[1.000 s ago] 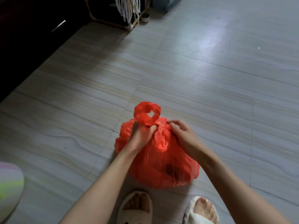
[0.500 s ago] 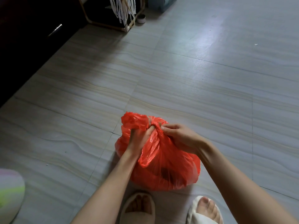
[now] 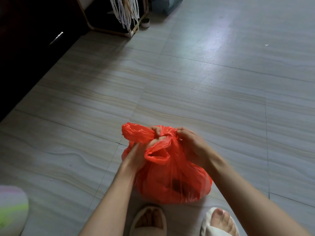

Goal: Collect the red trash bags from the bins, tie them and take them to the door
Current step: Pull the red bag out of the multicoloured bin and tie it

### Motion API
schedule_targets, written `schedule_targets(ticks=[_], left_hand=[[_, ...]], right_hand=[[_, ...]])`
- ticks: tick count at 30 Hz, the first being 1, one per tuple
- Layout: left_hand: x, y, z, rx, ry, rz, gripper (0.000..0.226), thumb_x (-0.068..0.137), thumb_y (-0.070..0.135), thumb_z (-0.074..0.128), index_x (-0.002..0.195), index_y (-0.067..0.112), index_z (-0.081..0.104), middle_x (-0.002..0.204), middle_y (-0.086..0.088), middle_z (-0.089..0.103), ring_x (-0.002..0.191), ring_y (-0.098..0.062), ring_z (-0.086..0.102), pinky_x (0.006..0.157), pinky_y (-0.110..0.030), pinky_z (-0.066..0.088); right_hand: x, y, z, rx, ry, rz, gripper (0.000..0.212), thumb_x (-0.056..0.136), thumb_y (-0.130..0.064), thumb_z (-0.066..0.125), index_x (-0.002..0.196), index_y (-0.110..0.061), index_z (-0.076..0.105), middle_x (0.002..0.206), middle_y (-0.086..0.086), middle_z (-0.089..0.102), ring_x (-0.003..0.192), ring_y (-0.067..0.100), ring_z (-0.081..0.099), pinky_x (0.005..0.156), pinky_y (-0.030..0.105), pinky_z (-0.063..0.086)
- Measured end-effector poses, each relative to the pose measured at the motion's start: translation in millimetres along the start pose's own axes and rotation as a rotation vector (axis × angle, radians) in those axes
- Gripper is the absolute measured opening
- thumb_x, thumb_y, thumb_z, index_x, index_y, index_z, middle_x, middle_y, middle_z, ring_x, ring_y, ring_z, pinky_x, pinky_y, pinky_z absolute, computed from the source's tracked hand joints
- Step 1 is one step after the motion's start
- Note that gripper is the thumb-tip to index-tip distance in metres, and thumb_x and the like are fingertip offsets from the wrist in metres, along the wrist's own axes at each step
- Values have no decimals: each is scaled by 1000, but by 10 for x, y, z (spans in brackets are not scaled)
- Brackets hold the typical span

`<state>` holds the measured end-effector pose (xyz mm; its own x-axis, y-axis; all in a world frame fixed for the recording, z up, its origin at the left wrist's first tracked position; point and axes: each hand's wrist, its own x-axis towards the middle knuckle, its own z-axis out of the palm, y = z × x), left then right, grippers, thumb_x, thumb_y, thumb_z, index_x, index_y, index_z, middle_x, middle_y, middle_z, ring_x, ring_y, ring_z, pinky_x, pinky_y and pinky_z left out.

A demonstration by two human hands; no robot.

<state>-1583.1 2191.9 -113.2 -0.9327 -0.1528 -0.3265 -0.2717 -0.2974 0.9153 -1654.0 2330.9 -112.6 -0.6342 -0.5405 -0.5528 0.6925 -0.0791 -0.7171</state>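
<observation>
A full red trash bag (image 3: 172,181) sits on the tiled floor just in front of my slippered feet. Dark contents show through its thin plastic. My left hand (image 3: 141,150) grips one gathered handle, whose free end sticks out to the left and whose loop hangs down over the bag's front. My right hand (image 3: 190,142) pinches the other handle at the twisted neck on top. Both hands meet at the bunched plastic at the neck.
A dark cabinet (image 3: 30,53) with a metal handle runs along the left. A frame stand (image 3: 129,31) with hanging white strips and a small round tin (image 3: 144,23) stand at the back. A pale green and pink object (image 3: 12,206) lies at the lower left.
The handle loop that stood up above the bag has been pulled down and through. Both hands have drawn together at the neck, and the plastic there is bunched tighter.
</observation>
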Motion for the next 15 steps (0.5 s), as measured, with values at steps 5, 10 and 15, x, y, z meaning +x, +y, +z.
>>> schedule_targets(ticks=[5,10,15], left_hand=[[-33,-33,55,93,143,-117,23,86,-2,41,72,15,44,71,-4,44,73,-23,58,55,-15,42],[-90,44,153,495,235,125,20,76,0,68,88,9,56,76,4,56,57,14,59,55,-2,44],[21,4,80,910,129,421,28,77,9,72,103,8,63,101,-2,63,95,-20,61,87,-30,48]], right_hand=[[8,-8,16,32,13,24,23,91,-4,32,76,-7,49,72,12,41,67,19,41,63,30,33],[7,11,-32,72,-10,69,15,92,-7,37,98,-1,49,80,19,40,69,26,42,68,33,37],[2,19,-62,27,-66,-10,15,90,-7,42,81,-11,53,75,11,52,67,20,49,63,29,38]])
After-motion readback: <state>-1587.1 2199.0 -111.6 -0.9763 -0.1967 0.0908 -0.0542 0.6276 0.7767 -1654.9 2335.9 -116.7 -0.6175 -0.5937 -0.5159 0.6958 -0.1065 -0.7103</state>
